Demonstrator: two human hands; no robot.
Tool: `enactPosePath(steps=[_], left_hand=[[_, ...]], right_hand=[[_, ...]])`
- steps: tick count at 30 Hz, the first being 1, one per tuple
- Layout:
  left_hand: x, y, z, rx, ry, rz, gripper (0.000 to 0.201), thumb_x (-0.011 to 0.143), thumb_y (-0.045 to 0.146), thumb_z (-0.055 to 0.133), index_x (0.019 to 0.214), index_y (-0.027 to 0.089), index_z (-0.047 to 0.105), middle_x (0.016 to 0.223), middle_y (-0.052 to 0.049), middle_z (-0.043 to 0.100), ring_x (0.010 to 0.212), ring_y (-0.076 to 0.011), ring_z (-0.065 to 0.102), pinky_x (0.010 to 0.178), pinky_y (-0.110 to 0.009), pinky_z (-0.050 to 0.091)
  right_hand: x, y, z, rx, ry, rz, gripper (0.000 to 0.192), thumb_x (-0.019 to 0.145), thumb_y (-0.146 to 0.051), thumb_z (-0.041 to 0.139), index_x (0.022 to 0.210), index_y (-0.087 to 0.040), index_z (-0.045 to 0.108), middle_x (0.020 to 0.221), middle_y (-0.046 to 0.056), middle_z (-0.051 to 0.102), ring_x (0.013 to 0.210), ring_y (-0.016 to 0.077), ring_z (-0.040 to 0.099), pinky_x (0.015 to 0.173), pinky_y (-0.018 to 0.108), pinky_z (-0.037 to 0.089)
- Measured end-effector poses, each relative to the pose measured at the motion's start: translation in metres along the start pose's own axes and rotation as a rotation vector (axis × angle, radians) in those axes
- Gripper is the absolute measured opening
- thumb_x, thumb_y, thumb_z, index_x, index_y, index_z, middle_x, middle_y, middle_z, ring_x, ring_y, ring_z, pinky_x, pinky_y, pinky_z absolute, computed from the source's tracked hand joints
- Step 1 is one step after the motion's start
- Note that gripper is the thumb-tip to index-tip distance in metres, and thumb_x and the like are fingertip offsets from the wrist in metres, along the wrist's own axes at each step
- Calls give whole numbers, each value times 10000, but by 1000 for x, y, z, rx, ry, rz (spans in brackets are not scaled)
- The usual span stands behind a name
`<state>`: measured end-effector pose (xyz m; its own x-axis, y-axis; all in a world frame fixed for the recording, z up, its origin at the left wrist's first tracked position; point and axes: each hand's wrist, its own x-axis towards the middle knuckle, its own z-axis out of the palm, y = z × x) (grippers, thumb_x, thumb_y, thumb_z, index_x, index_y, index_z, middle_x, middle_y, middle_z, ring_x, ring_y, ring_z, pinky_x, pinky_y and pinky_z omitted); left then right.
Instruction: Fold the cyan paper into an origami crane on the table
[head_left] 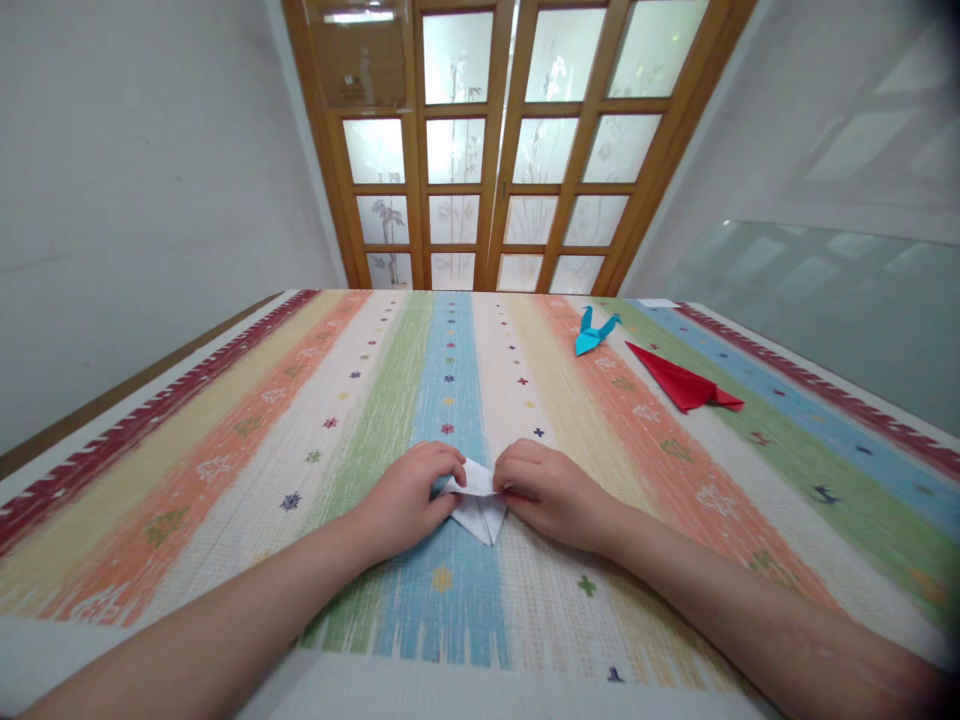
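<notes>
A small folded white paper [478, 508] lies on the striped tablecloth [315, 420], pointing toward me. My left hand [409, 495] pinches its left upper edge with curled fingers. My right hand [547, 490] presses and pinches its right upper edge. Both hands rest on the cloth, with the paper between them; part of the paper is hidden under the fingers.
A blue folded paper bird [592, 332] and a red folded paper shape [684, 383] lie at the far right of the table. Beyond the table stands a wooden door [495, 150] with frosted glass panes. White walls flank both sides.
</notes>
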<state>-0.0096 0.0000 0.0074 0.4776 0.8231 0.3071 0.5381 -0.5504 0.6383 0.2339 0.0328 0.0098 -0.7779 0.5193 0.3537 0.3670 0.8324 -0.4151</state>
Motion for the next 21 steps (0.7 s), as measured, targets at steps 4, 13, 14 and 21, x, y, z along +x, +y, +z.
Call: enactPosePath(steps=[4, 13, 14, 21], left_hand=[[0, -2, 0, 28, -36, 9, 219, 778, 2, 608, 862, 200, 651, 926, -14, 670, 945, -186, 590, 882, -325, 441], [-2, 4, -5, 133, -203, 110, 214, 841, 58, 591, 935, 198, 723, 939, -27, 721, 933, -193, 626, 883, -328, 456], [-2, 5, -6, 144, -216, 122, 218, 858, 75, 588, 961, 203, 731, 964, -29, 727, 939, -193, 630, 884, -329, 459], [-3, 13, -12, 268, -302, 184, 207, 925, 153, 561, 1005, 199, 747, 1020, -48, 743, 934, -207, 647, 867, -344, 476]], right_hand=[[0, 3, 1, 20, 25, -7, 173, 869, -44, 536, 897, -180, 640, 872, 59, 639, 872, 192, 567, 764, 303, 432], [-1, 7, -5, 79, -88, -41, 232, 818, -25, 560, 927, -174, 700, 919, 65, 672, 878, 182, 610, 794, 304, 473], [-1, 8, -7, 87, -101, -50, 254, 806, -17, 558, 936, -174, 709, 933, 69, 676, 887, 184, 614, 803, 306, 477], [-3, 10, -9, 104, -137, -56, 295, 783, -12, 557, 944, -179, 740, 942, 73, 686, 890, 190, 621, 817, 319, 490]])
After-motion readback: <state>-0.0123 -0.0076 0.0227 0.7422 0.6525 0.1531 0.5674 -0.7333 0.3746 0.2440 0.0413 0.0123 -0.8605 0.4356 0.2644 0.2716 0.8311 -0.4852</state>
